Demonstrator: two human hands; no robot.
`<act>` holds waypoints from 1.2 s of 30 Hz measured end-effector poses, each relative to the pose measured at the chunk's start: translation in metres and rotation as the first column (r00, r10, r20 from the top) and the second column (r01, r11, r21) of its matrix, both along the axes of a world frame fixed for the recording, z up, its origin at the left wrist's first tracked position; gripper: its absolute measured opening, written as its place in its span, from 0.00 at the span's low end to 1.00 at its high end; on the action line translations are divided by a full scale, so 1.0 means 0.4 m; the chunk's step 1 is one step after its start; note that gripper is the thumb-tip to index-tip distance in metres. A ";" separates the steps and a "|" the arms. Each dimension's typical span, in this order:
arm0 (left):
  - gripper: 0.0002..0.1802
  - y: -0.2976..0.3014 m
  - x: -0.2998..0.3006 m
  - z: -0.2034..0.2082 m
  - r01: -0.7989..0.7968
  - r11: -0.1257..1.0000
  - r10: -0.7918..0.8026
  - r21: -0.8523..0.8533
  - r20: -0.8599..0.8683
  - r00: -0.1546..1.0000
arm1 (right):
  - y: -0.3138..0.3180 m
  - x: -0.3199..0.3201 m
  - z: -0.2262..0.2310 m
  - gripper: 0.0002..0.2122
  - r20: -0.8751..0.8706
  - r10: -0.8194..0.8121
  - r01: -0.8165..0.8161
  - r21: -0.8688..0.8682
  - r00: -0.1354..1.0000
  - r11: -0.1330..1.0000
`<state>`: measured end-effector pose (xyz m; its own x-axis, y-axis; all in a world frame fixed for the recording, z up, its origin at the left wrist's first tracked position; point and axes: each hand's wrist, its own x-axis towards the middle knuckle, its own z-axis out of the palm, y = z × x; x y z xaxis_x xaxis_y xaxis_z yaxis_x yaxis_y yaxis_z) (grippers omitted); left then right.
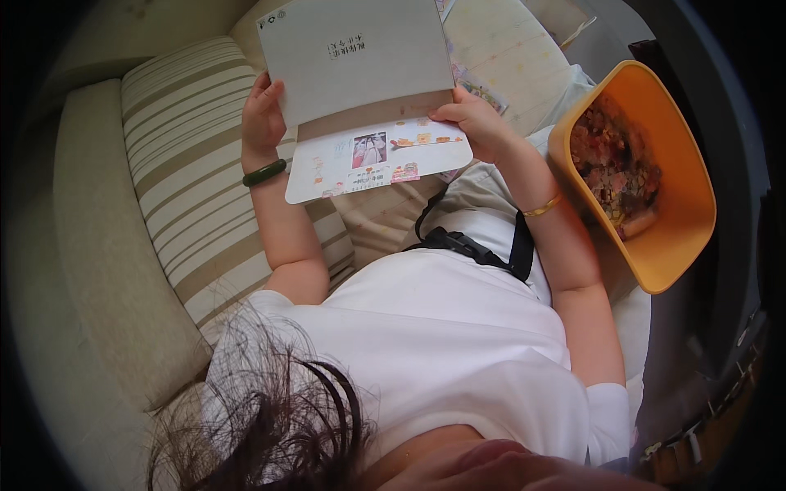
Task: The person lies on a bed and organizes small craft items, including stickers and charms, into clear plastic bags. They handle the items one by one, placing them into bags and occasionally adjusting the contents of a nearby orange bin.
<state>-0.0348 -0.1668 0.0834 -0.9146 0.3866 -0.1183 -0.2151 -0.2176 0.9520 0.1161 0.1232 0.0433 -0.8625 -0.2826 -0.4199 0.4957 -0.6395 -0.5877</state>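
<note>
Both hands hold up a large white paper envelope [360,65] with its flap [319,168] folded open towards me. Small cartoon drawings and a photo decorate the flap; the back panel has a few printed characters. My left hand [264,114] grips the left edge near the fold, thumb on the face and fingers mostly behind. At the right edge, my right hand [477,123] pinches the paper by the fold, with its thumb reaching over the flap. What the envelope contains, if anything, cannot be seen. A green bangle is on my left wrist, a gold one on my right.
To my right stands a yellow-orange plastic bin [684,213] holding many small multicoloured pieces [618,168]. Striped sofa cushions [192,188] lie on my left. A colourful printed packet [483,88] rests on the patterned cover [508,49] beyond my right hand. A black buckled strap [467,245] crosses my waist.
</note>
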 end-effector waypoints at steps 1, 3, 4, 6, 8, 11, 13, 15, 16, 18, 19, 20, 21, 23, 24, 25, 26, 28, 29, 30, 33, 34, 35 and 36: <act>0.19 0.003 0.000 -0.003 0.003 1.000 -0.003 0.002 0.003 1.000 | 0.004 0.003 0.004 0.23 -0.018 -0.004 0.005 0.017 1.000 1.000; 0.20 0.003 0.003 0.001 -0.009 1.000 0.009 0.010 0.043 0.999 | 0.002 0.008 0.023 0.24 -0.087 -0.023 0.025 0.012 0.996 1.000; 0.20 0.000 0.007 0.010 -0.020 1.000 0.020 0.009 0.060 0.998 | -0.004 0.013 0.041 0.25 -0.138 -0.041 0.039 -0.010 0.990 0.999; 0.21 -0.002 0.000 0.020 -0.023 1.000 0.023 0.000 0.020 1.000 | -0.009 0.017 0.075 0.25 -0.298 -0.056 0.075 0.050 0.953 0.996; 0.22 -0.013 0.026 0.073 -0.126 0.991 0.123 -0.041 -0.062 0.990 | -0.022 0.014 0.126 0.24 -0.509 0.010 0.091 0.172 0.861 0.981; 0.22 -0.021 0.065 0.170 -0.312 0.950 0.303 -0.032 -0.165 0.939 | -0.019 0.034 0.232 0.24 -0.585 0.258 0.283 0.673 0.768 0.684; 0.24 -0.093 0.065 0.178 -0.378 0.848 0.126 -0.371 -0.552 0.824 | -0.026 0.039 0.264 0.25 -0.614 0.411 0.491 0.788 0.674 0.372; 0.29 -0.093 0.083 0.178 -0.325 0.944 0.243 -0.067 -0.526 0.815 | -0.036 0.038 0.260 0.25 -0.579 0.541 0.668 0.743 0.610 0.041; 0.31 -0.063 0.112 0.196 -0.186 0.965 0.243 0.182 -0.369 0.897 | -0.042 0.036 0.253 0.27 -0.588 0.534 0.709 0.705 0.607 -0.030; 0.33 -0.033 0.151 0.223 0.042 0.892 0.026 0.451 -0.145 0.989 | -0.057 0.030 0.233 0.31 -0.609 0.528 0.774 0.612 0.591 -0.162; 0.33 -0.018 0.164 0.215 -0.266 0.920 0.296 0.289 -0.066 0.953 | -0.056 0.026 0.216 0.30 -0.618 0.536 0.797 0.572 0.575 -0.196; 0.33 -0.003 0.176 0.208 -0.547 0.831 0.552 0.100 -0.037 0.833 | -0.049 0.020 0.193 0.29 -0.626 0.544 0.817 0.530 0.559 -0.229; 0.30 -0.039 0.155 0.179 -0.255 0.952 0.279 0.168 -0.133 0.951 | -0.041 0.015 0.175 0.28 -0.638 0.550 0.836 0.484 0.539 -0.258; 0.27 -0.053 0.123 0.154 0.062 0.985 -0.046 0.163 -0.100 0.994 | -0.021 0.011 0.149 0.25 -0.563 0.594 0.807 0.511 0.574 -0.296; 0.27 -0.032 0.116 0.151 0.066 0.990 -0.071 0.128 0.038 0.997 | -0.016 0.010 0.139 0.24 -0.520 0.612 0.789 0.523 0.596 -0.323; 0.27 -0.017 0.110 0.140 0.073 0.995 -0.074 0.065 0.012 0.997 | -0.015 0.007 0.135 0.23 -0.533 0.583 0.753 0.617 0.614 -0.229; 0.28 -0.003 0.105 0.129 0.079 0.997 -0.079 0.001 -0.014 0.997 | -0.015 0.004 0.132 0.22 -0.541 0.551 0.705 0.697 0.635 -0.128; 0.29 0.028 0.115 0.118 0.085 0.992 -0.090 -0.092 -0.054 0.994 | -0.013 -0.007 0.126 0.24 -0.563 0.490 0.616 0.785 0.665 0.067; 0.29 0.043 0.120 0.117 0.089 0.989 -0.098 -0.118 -0.071 0.993 | -0.017 -0.028 0.121 0.25 -0.579 0.459 0.583 0.798 0.674 0.151; 0.29 0.056 0.127 0.115 0.092 0.985 -0.106 -0.146 -0.086 0.991 | -0.024 -0.046 0.117 0.26 -0.591 0.425 0.547 0.803 0.685 0.236; 0.29 0.099 0.142 0.109 0.070 0.996 -0.072 -0.063 -0.036 0.997 | -0.054 -0.082 0.076 0.28 -0.548 0.573 0.742 0.649 0.610 -0.170; 0.29 0.102 0.144 0.104 0.077 0.994 -0.081 -0.077 -0.053 0.995 | -0.057 -0.083 0.076 0.29 -0.535 0.589 0.752 0.626 0.605 -0.205; 0.29 0.103 0.145 0.098 0.084 0.992 -0.090 -0.090 -0.070 0.993 | -0.058 -0.083 0.079 0.29 -0.521 0.606 0.762 0.602 0.601 -0.239; 0.29 0.103 0.151 0.095 0.083 0.991 -0.092 -0.105 -0.087 0.992 | -0.060 -0.083 0.084 0.30 -0.507 0.626 0.773 0.576 0.592 -0.265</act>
<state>0.0256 -0.1254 0.1212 -0.8865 0.4560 -0.0782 -0.1403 -0.1038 0.9846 0.0830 0.0991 0.0768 -0.8243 -0.1570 0.5439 -0.3340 0.9106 -0.2433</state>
